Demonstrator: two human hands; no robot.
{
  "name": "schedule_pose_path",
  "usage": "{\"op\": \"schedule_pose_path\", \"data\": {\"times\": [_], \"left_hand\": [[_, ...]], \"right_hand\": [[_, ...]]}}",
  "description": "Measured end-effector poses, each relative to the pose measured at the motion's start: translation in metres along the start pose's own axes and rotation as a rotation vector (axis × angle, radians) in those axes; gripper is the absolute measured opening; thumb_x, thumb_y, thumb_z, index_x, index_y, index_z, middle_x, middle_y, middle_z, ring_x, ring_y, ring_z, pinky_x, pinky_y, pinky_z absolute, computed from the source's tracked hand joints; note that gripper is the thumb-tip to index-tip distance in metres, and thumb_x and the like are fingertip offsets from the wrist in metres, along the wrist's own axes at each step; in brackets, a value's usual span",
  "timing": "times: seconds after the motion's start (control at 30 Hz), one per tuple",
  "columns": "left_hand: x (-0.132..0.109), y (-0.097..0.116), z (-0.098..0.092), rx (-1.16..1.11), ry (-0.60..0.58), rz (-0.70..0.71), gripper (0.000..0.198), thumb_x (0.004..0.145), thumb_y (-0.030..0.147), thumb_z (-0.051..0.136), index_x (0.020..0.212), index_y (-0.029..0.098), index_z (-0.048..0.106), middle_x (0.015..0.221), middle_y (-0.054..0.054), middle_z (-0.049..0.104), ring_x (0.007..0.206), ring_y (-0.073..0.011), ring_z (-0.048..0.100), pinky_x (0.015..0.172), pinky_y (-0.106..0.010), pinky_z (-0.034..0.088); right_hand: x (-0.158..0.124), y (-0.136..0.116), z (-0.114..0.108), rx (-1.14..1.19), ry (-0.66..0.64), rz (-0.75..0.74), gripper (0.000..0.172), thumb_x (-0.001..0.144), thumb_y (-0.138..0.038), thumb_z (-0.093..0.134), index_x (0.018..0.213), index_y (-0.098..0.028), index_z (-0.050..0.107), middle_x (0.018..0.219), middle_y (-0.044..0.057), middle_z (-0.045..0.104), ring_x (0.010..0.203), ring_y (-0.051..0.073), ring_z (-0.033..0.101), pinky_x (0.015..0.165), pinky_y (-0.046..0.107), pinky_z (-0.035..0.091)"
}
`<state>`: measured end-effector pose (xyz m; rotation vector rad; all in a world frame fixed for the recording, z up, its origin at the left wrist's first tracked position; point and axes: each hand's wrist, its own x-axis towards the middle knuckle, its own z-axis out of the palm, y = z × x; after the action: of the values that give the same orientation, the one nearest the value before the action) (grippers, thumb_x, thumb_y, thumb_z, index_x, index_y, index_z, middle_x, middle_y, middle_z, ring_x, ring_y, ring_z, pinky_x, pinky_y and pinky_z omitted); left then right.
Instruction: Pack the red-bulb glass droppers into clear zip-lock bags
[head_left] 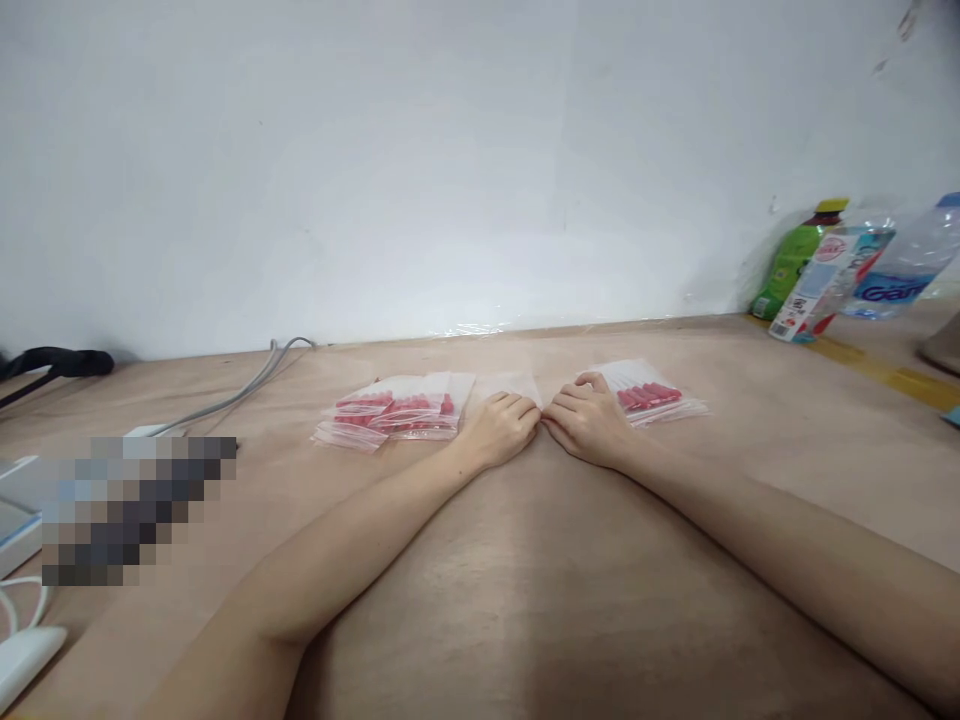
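Observation:
My left hand [504, 428] and my right hand [587, 418] meet near the middle of the wooden table, fingers closed. Both pinch the near edge of a clear plastic bag [510, 384], which lies flat behind them; its contents cannot be made out. Left of my left hand lie several overlapping zip bags [420, 410] with small red pieces inside. Just beyond my right hand rests another zip bag [646, 392] holding several red pieces in a row.
Bottles [795, 262] and a carton [829, 285] stand at the back right, by yellow tape [862, 365]. A grey cable [240, 395], a blurred dark object [142, 510] and a white device [30, 655] are at the left. A white wall [420, 180] rises behind the table.

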<state>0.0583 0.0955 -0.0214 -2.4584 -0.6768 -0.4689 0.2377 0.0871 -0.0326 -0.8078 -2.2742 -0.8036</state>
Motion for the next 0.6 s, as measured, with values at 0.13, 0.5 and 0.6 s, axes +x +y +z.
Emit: {"op": "schedule_pose_path", "data": {"times": [0.13, 0.5, 0.6], "left_hand": [[0.001, -0.001, 0.0, 0.029, -0.001, 0.016, 0.016, 0.084, 0.012, 0.041, 0.076, 0.013, 0.056, 0.077, -0.006, 0.06, 0.075, -0.0188, 0.057, 0.069, -0.031, 0.043], [-0.008, -0.005, -0.006, 0.074, 0.055, 0.05, 0.025, 0.091, 0.016, 0.033, 0.082, 0.013, 0.055, 0.078, -0.006, 0.059, 0.075, -0.0171, 0.055, 0.071, -0.031, 0.041], [-0.015, -0.007, -0.01, 0.093, 0.06, 0.053, 0.025, 0.091, 0.015, 0.033, 0.079, 0.013, 0.055, 0.076, -0.006, 0.058, 0.073, -0.0168, 0.055, 0.071, -0.031, 0.041]], "right_hand": [[0.001, 0.0, -0.002, -0.006, -0.004, 0.006, 0.023, 0.083, -0.019, 0.043, 0.066, -0.016, 0.059, 0.063, 0.003, 0.059, 0.067, 0.014, 0.046, 0.079, 0.035, 0.023], [0.001, -0.003, -0.011, -0.011, 0.015, 0.03, 0.023, 0.084, -0.019, 0.042, 0.071, -0.017, 0.061, 0.062, 0.002, 0.06, 0.068, 0.014, 0.046, 0.082, 0.037, 0.022], [0.0, -0.002, -0.012, 0.001, 0.011, 0.028, 0.023, 0.084, -0.017, 0.042, 0.072, -0.018, 0.062, 0.063, 0.001, 0.06, 0.069, 0.013, 0.047, 0.085, 0.037, 0.021]]}}
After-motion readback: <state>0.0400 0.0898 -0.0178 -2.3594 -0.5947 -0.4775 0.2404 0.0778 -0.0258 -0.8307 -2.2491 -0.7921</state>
